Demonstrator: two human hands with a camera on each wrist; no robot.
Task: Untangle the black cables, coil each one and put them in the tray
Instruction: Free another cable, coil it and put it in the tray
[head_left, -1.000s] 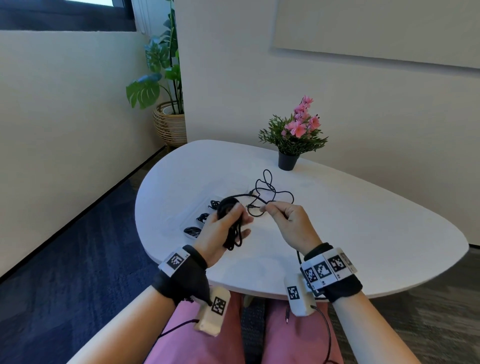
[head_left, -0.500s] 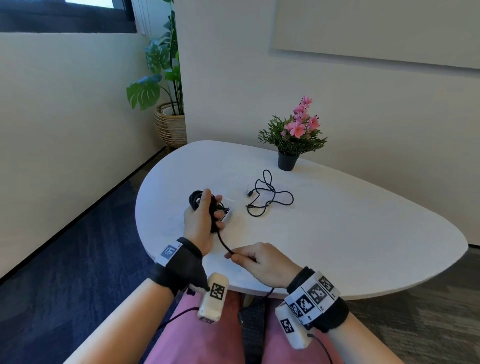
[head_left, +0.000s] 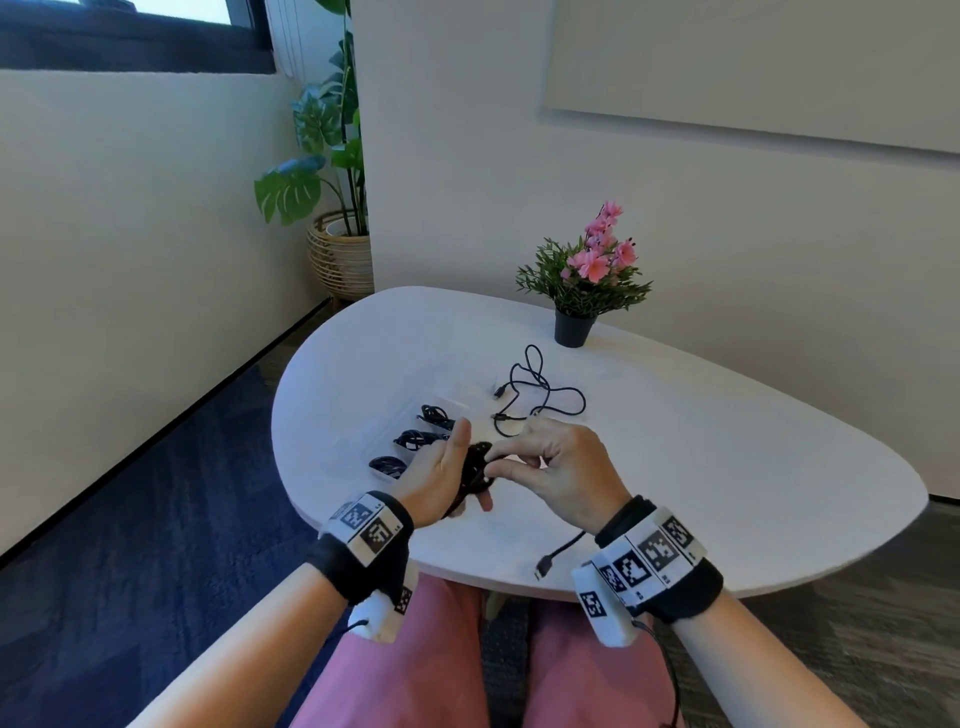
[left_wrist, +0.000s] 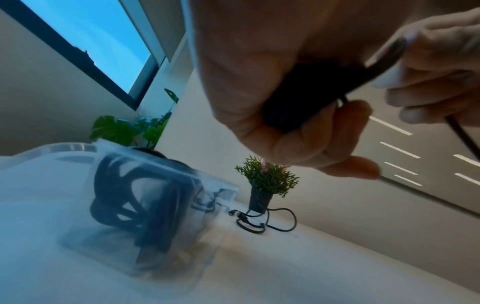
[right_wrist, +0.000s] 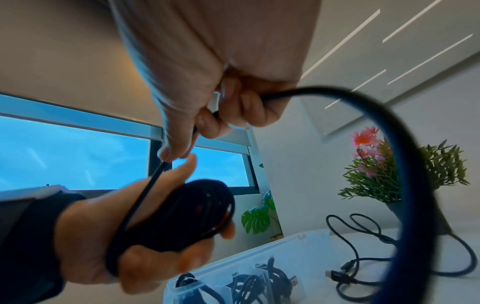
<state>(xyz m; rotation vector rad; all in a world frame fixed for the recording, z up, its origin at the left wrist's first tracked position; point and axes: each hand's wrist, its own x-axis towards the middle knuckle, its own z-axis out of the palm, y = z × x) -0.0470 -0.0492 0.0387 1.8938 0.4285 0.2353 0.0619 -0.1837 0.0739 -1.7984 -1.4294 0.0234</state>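
My left hand (head_left: 447, 470) grips a thick coil of black cable (head_left: 475, 467) just above the table's near side, thumb up. My right hand (head_left: 511, 465) pinches the free strand of that cable right beside the coil. The strand loops back under my right wrist and ends in a plug (head_left: 543, 564) near the table's front edge. In the right wrist view the strand (right_wrist: 415, 164) arcs wide from the right hand (right_wrist: 207, 92) down to the coil (right_wrist: 194, 211). A second black cable (head_left: 540, 395) lies loose behind the hands. A clear tray (head_left: 374, 441) to the left holds three coiled cables.
A small potted plant with pink flowers (head_left: 582, 291) stands at the back of the white oval table (head_left: 727, 467). A large plant in a wicker basket (head_left: 337, 249) is on the floor by the wall. The tray (left_wrist: 155, 195) sits close below my left hand.
Half a second ago my right hand was pulled back to the table's front edge with the strand stretched. It has come up to the coil, and my left hand shifted right and nearer.
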